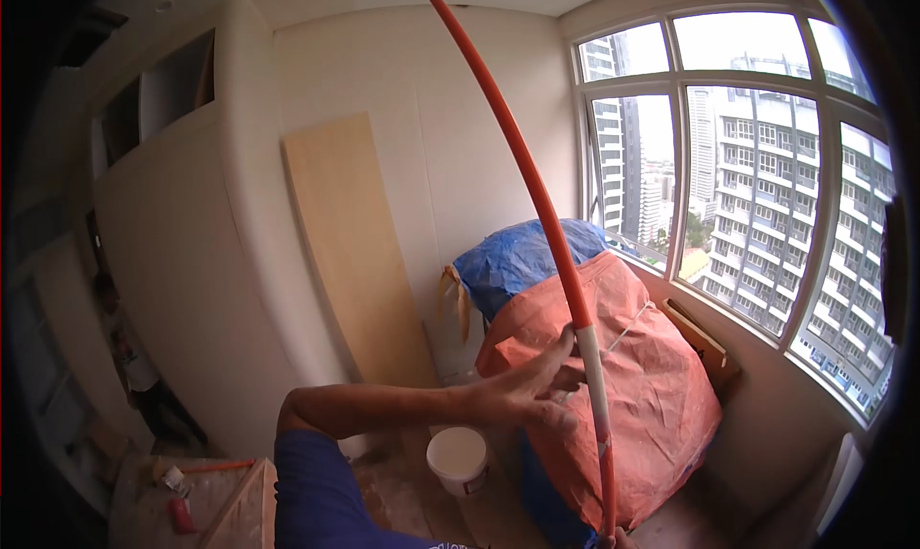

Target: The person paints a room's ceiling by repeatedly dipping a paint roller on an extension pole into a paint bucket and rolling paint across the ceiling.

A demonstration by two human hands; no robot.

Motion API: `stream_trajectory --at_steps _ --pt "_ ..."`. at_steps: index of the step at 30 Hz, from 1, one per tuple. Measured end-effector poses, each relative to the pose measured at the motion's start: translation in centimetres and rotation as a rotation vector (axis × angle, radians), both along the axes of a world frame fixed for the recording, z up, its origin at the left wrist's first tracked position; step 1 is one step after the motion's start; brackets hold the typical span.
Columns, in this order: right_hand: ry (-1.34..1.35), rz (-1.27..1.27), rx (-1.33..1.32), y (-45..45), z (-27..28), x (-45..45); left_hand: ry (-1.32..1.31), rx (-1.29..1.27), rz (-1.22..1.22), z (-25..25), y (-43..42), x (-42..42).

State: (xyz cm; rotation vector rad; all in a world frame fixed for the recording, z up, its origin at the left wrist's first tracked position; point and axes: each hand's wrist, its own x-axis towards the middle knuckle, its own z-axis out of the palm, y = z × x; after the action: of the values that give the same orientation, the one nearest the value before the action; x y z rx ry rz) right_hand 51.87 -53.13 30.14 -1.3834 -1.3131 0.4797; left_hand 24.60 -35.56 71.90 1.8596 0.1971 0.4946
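A long orange pole (522,156) with a whitish section runs from the ceiling down to the bottom edge, looking curved in the wide view. My left hand (537,388) is beside the whitish section with its fingers apart. Whether a fingertip touches the pole is hard to tell. At the bottom edge my right hand (621,539) is closed around the pole's lower end, mostly cut off by the frame. The pole's top end is out of view.
Orange sheeting (652,386) and a blue tarp (527,257) cover a pile by the windows. A white bucket (458,458) stands on the floor. A wooden board (350,242) leans on the wall. Another person (144,372) stands far left, behind a wooden worktop (134,511) with tools.
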Motion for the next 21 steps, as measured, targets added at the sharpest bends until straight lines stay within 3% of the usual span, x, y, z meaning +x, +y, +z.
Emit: stream_trajectory --at_steps 2,3,6,7,9,13,16,21 --pt "-0.023 0.043 -0.003 1.6 1.5 -0.9 -0.079 -0.066 0.013 -0.5 2.3 -0.8" --pt "-0.28 -0.213 0.292 2.4 3.2 -3.1 -0.107 -0.075 0.037 0.0 3.2 -1.4" --pt "0.094 0.147 0.046 5.7 4.5 -4.6 -0.211 -0.024 0.136 0.3 7.0 -3.3" --pt "-0.015 0.08 0.099 7.5 3.6 -5.2 -0.226 -0.022 0.161 1.2 8.1 -4.1" --pt "-0.002 0.132 0.077 9.5 8.2 -7.3 -0.259 0.095 0.211 3.0 10.8 -6.0" --pt "0.003 0.191 0.212 15.9 14.1 -11.7 -0.358 0.046 0.367 6.0 15.9 -9.0" --pt "0.075 0.286 0.155 22.2 14.7 -13.9 -0.434 -0.038 0.506 7.8 21.4 -11.5" --pt "0.053 0.307 0.162 29.8 20.2 -18.8 -0.47 -0.071 0.767 11.1 29.5 -14.7"
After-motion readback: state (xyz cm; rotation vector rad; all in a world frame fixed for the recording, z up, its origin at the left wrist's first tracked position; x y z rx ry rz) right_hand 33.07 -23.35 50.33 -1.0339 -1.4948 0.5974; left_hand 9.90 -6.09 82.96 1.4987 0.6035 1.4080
